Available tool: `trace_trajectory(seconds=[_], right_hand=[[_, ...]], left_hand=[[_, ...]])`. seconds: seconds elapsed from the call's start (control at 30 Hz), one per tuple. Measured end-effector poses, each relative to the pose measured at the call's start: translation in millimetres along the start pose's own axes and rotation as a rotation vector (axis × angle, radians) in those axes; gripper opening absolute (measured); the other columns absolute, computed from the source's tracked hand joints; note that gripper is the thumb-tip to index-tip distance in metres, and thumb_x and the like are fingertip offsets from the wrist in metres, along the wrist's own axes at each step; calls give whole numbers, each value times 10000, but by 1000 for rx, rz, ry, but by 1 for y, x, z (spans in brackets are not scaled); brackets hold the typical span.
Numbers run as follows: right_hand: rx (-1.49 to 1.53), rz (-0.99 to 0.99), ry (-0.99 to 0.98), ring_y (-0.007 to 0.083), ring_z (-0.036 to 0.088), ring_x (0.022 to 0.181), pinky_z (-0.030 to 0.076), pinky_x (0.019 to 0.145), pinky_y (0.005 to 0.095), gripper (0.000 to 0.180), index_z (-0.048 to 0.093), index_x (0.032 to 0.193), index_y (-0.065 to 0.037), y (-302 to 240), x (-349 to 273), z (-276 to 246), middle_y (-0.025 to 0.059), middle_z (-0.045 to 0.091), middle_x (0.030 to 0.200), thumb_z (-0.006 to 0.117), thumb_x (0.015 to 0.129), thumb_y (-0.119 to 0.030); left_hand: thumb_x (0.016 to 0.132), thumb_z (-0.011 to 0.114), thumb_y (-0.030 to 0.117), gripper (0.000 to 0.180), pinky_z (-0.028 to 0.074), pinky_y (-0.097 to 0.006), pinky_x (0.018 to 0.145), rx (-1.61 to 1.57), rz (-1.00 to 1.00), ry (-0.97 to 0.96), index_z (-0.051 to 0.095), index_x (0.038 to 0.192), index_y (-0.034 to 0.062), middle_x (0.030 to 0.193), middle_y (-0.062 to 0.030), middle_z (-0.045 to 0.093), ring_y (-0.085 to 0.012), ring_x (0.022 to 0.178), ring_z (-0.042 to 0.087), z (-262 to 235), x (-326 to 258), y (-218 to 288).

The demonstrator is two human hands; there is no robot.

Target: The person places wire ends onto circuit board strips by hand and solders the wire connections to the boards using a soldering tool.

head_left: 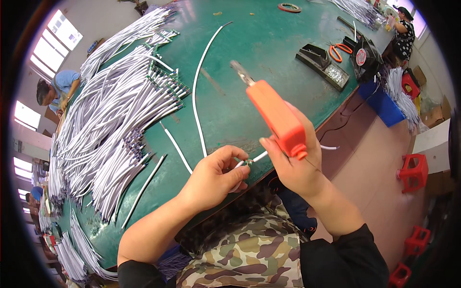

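My left hand (211, 178) is closed near the table's front edge, pinching a white cable between thumb and fingers. A small green circuit board piece (248, 162) shows at its fingertips, with another white cable end (260, 157) running from it toward my right hand. My right hand (302, 161) is wrapped around an orange soldering gun (276, 113). The gun's metal tip points up and away toward the far left, apart from the board piece. Whether my right fingers also touch the cable end behind the gun is hidden.
A large pile of white cables (105, 105) with green boards covers the left of the green table (259, 43). Loose cables (196, 91) lie nearer. Right: a black tray (321, 66), orange-handled scissors (340, 51), a black fan (366, 58). Red stools (413, 173) stand on the floor. Other people sit around.
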State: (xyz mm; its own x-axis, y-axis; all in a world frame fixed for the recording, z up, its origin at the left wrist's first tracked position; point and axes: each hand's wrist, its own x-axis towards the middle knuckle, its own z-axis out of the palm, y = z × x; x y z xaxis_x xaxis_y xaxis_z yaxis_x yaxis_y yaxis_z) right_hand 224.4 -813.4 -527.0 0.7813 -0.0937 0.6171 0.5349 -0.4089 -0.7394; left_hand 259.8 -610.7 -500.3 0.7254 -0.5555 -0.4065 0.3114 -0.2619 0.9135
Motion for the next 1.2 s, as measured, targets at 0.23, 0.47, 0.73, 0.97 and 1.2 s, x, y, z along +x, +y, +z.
trace_trajectory(seconds=[0.23, 0.47, 0.73, 0.97, 1.2], right_hand=[[-120, -255, 22, 203, 648, 911, 529, 812, 323, 588, 454, 1386, 14, 13, 65, 8, 149, 645, 1157, 733, 869, -17], [518, 246, 81, 256, 641, 1110, 511, 946, 420, 472, 469, 1364, 36, -10, 33, 12, 147, 613, 1250, 656, 949, -88], [848, 481, 48, 319, 489, 1351, 426, 1117, 458, 598, 373, 1461, 10, -2, -11, 36, 199, 530, 1396, 652, 970, -186], [882, 495, 87, 265, 525, 1292, 438, 1082, 398, 532, 419, 1418, 19, 0, -16, 39, 177, 558, 1365, 643, 976, -172], [772, 463, -15, 320, 505, 1336, 391, 1134, 465, 542, 429, 1412, 54, 3, -19, 36, 202, 543, 1391, 642, 972, -181]], left_hand=[[960, 631, 49, 132, 604, -315, 577, -418, -13, 64, 536, 1052, 44, 887, -53, 624, -178, 673, 682, -2, 12, 9], [953, 643, 45, 126, 592, -294, 663, -400, 87, 315, 545, 1029, 24, 883, -62, 638, -150, 745, 678, 0, 18, -14], [864, 701, 52, 103, 511, -380, 641, 542, 399, 231, 640, 945, 35, 843, -106, 670, -277, 746, 658, -13, 23, -16], [773, 775, 79, 192, 500, -408, 643, 905, 618, 225, 678, 937, 56, 831, -102, 622, -311, 769, 617, -23, 26, -10], [743, 804, 47, 221, 491, -372, 628, 860, 602, 169, 676, 923, 35, 832, -95, 612, -282, 725, 603, -37, 33, -13]])
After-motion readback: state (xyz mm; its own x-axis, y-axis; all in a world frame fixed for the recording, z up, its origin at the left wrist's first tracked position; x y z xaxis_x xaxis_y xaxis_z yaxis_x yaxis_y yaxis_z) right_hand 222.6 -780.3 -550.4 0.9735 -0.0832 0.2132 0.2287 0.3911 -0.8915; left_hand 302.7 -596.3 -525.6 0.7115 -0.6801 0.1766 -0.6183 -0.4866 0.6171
